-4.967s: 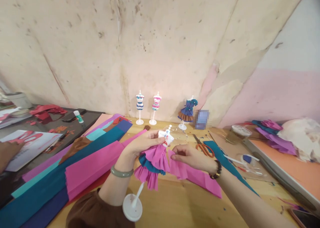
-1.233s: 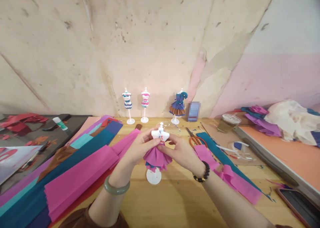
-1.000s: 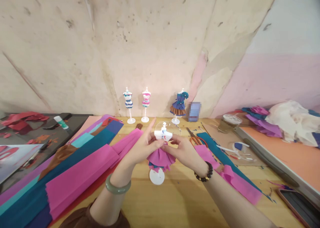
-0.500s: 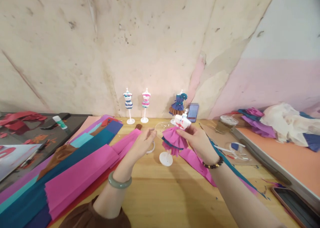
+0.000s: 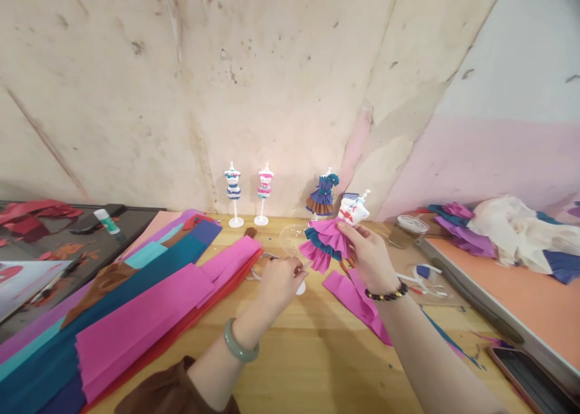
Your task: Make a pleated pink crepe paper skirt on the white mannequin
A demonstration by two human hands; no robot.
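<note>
My right hand (image 5: 370, 255) is closed on a small white mannequin (image 5: 354, 209) and holds it tilted above the wooden table (image 5: 317, 365). The mannequin wears a pleated pink and teal crepe skirt (image 5: 327, 240). Its white round base (image 5: 300, 289) points down toward my left hand (image 5: 280, 279). My left hand is low over the table with curled fingers, next to a whitish tape ring (image 5: 257, 270). I cannot make out what its fingers pinch. A loose pink crepe strip (image 5: 357, 302) lies under my right wrist.
Three dressed mini mannequins (image 5: 264, 187) stand by the wall. Long crepe sheets (image 5: 136, 305) in pink, teal and blue cover the left. A glue stick (image 5: 107, 221) lies far left. A plastic cup (image 5: 408, 228), an orange board (image 5: 521, 287) and a phone (image 5: 530, 378) sit right.
My right hand has carried the mannequin up and to the right, away from my left hand. My left hand let go of it and dropped toward the tape ring on the table.
</note>
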